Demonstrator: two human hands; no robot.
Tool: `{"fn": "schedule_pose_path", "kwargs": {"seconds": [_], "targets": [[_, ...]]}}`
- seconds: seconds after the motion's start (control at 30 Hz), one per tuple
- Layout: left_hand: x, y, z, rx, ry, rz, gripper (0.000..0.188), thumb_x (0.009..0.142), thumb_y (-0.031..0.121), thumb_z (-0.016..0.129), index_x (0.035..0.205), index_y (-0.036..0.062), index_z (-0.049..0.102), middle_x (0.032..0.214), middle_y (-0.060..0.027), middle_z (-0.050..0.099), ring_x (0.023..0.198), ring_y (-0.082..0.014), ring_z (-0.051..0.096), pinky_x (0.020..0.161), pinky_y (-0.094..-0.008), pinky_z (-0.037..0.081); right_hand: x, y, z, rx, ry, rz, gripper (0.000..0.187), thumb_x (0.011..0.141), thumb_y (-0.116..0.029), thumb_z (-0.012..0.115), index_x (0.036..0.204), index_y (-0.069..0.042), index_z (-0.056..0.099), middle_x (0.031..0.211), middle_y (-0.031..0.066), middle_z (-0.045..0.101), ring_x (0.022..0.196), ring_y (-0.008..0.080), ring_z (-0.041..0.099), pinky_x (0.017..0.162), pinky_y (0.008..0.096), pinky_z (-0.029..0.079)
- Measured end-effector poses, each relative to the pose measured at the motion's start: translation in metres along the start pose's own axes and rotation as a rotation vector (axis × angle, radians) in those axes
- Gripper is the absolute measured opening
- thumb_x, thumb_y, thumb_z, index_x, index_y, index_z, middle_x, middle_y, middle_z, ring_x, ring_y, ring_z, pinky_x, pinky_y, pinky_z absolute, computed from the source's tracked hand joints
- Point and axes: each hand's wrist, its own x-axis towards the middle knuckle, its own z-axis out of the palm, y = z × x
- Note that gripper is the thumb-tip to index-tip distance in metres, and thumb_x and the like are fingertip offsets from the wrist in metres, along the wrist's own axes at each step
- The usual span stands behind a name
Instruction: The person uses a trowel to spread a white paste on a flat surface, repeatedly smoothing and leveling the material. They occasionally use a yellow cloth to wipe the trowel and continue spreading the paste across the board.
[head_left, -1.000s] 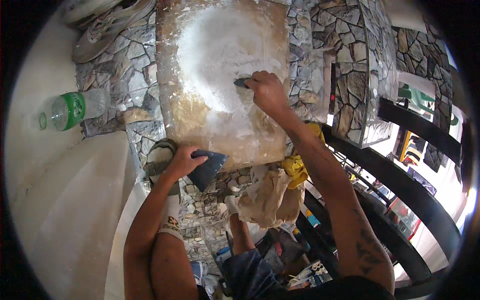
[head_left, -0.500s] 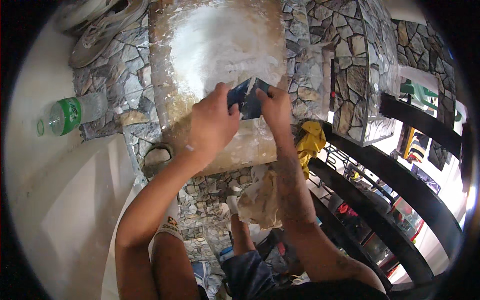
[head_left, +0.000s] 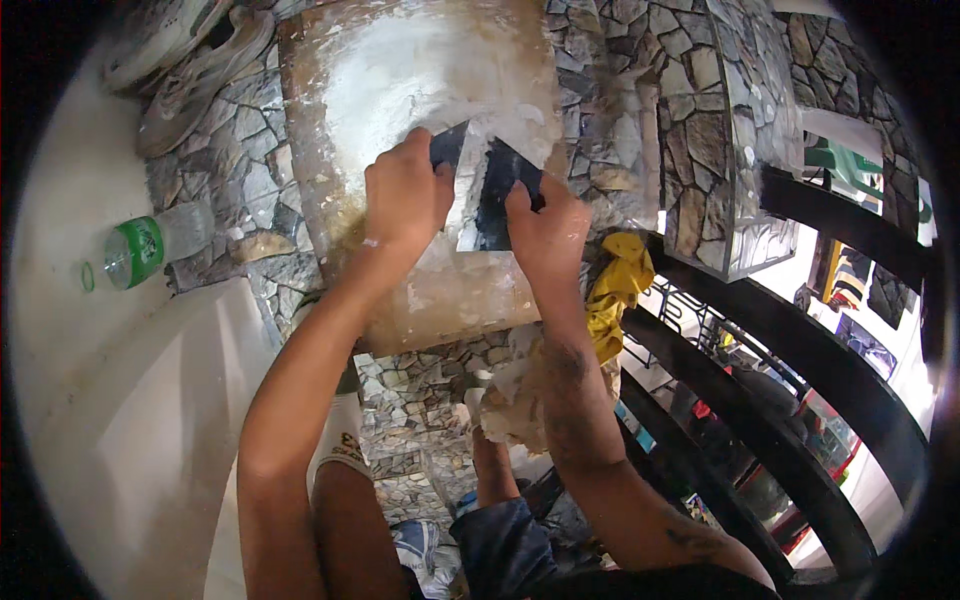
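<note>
A dark flat putty spreader (head_left: 449, 146) is pinched in my left hand (head_left: 405, 195), its blade over the white paste. My right hand (head_left: 550, 225) grips another dark spreader (head_left: 497, 212), its thumb pressed on the face. Between the two blades is a gap, and white paste clings along their edges. Both spreaders are over a tan board (head_left: 450, 305) whose far half is coated with white paste (head_left: 385, 75). Whether the blades touch the board I cannot tell.
A clear plastic bottle (head_left: 187, 232) with a green label lies by the left wall. Shoes (head_left: 185, 85) lie at the far left. Yellow cloth (head_left: 620, 285) hangs beside my right forearm, near black railing bars (head_left: 730, 410). A stone-patterned block (head_left: 700, 150) stands at the right.
The two spreaders, close together before, have moved apart. My left hand has gone up and left with its blade. The right spreader now stands more upright.
</note>
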Motion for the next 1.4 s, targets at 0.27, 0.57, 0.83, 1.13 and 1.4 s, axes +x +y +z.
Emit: {"fn": "schedule_pose_path", "kwargs": {"seconds": [0.27,0.57,0.83,1.13,1.4], "targets": [[-0.031,0.018,0.010,-0.085,0.085,0.158,0.016,0.071,0.009,0.063,0.077,0.0000,0.051,0.069,-0.0206,0.059,0.064,-0.0379,0.059,0.057,-0.0437,0.046,0.012,-0.006,0.021,0.098,0.001,-0.010,0.018,0.073,-0.014,0.058,0.068,0.004,0.057,0.063,0.0235,0.057,0.057,0.0392,0.057,0.053,0.0446,0.045],[-0.012,-0.008,-0.003,-0.058,0.051,0.083,0.010,0.072,0.006,0.059,0.074,-0.0003,0.052,0.072,-0.0200,0.058,0.069,-0.0378,0.058,0.063,-0.0434,0.047,0.009,-0.013,-0.001,-0.003,0.059,-0.042,0.020,0.074,-0.015,0.059,0.069,0.005,0.056,0.064,0.0245,0.056,0.058,0.0398,0.057,0.052,0.0442,0.044],[-0.024,-0.007,0.003,-0.091,0.056,0.126,0.012,0.071,0.010,0.064,0.077,0.0013,0.057,0.070,-0.0193,0.059,0.066,-0.0371,0.059,0.060,-0.0414,0.048,0.009,-0.029,0.015,0.093,-0.016,0.031,0.018,0.074,-0.014,0.060,0.071,0.004,0.058,0.065,0.0217,0.058,0.057,0.0380,0.057,0.054,0.0423,0.045],[-0.044,-0.020,-0.014,0.295,0.144,0.586,0.018,0.066,0.008,0.058,0.083,0.0040,0.059,0.078,-0.0071,0.054,0.076,-0.0247,0.054,0.062,-0.0360,0.043,0.022,-0.013,-0.047,-0.195,0.039,-0.279,0.012,0.075,-0.013,0.060,0.083,-0.003,0.061,0.071,0.0161,0.058,0.065,0.0346,0.059,0.055,0.0421,0.046],[-0.052,-0.036,0.004,0.255,0.228,0.982,0.015,0.062,0.011,0.060,0.073,0.0016,0.063,0.081,-0.0061,0.055,0.077,-0.0209,0.050,0.071,-0.0360,0.041,0.012,-0.022,-0.024,-0.349,-0.352,-0.779,0.013,0.062,-0.006,0.059,0.074,-0.007,0.058,0.079,0.0077,0.053,0.074,0.0259,0.057,0.064,0.0374,0.048]]}}
